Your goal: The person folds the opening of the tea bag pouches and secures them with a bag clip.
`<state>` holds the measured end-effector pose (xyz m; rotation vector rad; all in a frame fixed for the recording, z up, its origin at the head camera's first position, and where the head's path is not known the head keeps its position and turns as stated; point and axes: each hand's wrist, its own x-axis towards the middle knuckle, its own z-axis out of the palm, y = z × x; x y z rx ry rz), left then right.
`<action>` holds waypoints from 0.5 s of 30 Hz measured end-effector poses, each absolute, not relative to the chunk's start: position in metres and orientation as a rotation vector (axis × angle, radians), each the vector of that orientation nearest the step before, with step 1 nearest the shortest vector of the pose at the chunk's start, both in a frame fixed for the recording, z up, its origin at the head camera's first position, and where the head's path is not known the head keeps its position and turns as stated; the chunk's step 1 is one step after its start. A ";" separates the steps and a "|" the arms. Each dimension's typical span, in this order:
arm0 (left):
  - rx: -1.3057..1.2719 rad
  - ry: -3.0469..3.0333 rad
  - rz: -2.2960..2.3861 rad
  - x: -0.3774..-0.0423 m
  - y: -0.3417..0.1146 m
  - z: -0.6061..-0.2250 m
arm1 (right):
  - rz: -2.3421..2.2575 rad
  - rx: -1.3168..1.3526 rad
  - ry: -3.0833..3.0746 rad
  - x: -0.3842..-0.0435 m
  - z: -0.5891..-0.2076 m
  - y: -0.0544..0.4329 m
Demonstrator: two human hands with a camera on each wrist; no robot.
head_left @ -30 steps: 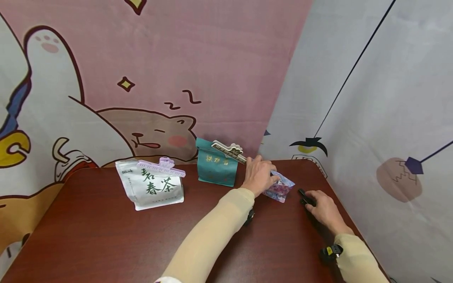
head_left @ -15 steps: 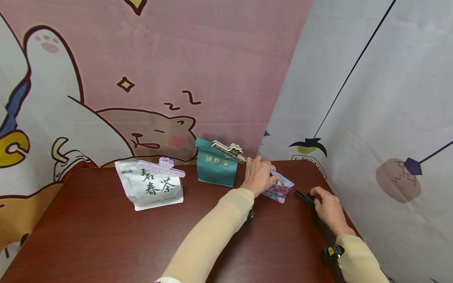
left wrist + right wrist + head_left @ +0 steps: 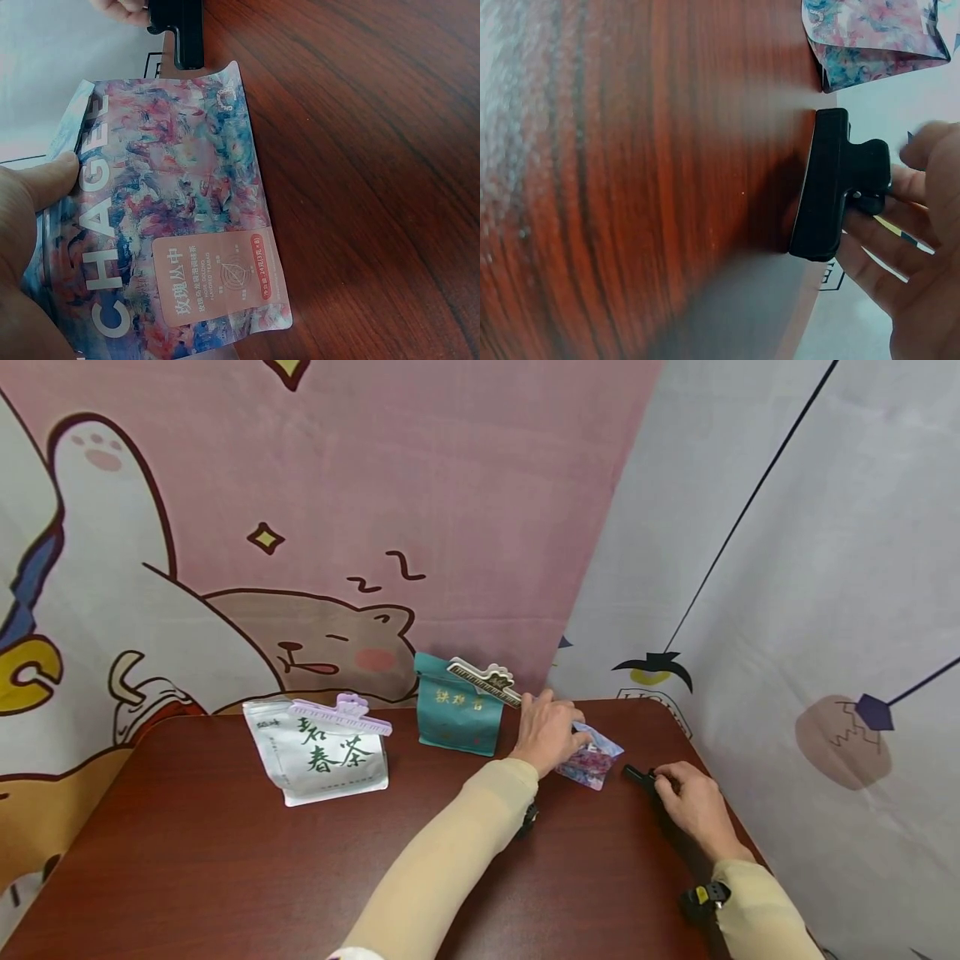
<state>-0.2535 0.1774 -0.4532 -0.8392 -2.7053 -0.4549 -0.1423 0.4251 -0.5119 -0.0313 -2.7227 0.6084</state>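
Observation:
My left hand (image 3: 549,731) holds a blue-and-pink tea pouch (image 3: 591,758) near its top. In the left wrist view the thumb lies on the folded edge of the tea pouch (image 3: 172,172), which bears "CHAGEE" lettering and a pink label. To the right of it, my right hand (image 3: 696,806) has its fingers around the handle end of a black bag clip (image 3: 637,774). The right wrist view shows the long bar of the black bag clip (image 3: 821,187) at the table surface, fingers behind it and the thumb close by the handle.
A teal tea pouch (image 3: 456,714) with a cream clip (image 3: 480,681) stands at the back, left of my left hand. Farther left is a white tea pouch (image 3: 330,768) with a lilac clip (image 3: 341,717). Printed cloth (image 3: 480,510) hangs behind the brown table (image 3: 247,868).
The black clip has turned and shifted slightly toward the tea pouch, and the right hand's fingers have shifted on it. My left hand and its pouch have stayed in place.

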 end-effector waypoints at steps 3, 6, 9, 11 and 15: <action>-0.842 -2.708 -0.447 -0.254 0.178 -0.453 | 0.611 -0.043 -2.757 -0.143 -0.511 0.425; -0.846 -2.705 -0.445 -0.254 0.178 -0.454 | 0.631 -0.077 -2.811 -0.143 -0.508 0.424; -0.845 -2.702 -0.447 -0.254 0.178 -0.454 | 0.644 -0.129 -2.882 -0.145 -0.505 0.424; -0.845 -2.705 -0.450 -0.254 0.178 -0.453 | 0.636 -0.158 -2.933 -0.147 -0.503 0.424; -0.849 -2.714 -0.460 -0.254 0.178 -0.453 | 0.607 -0.181 -3.019 -0.150 -0.499 0.425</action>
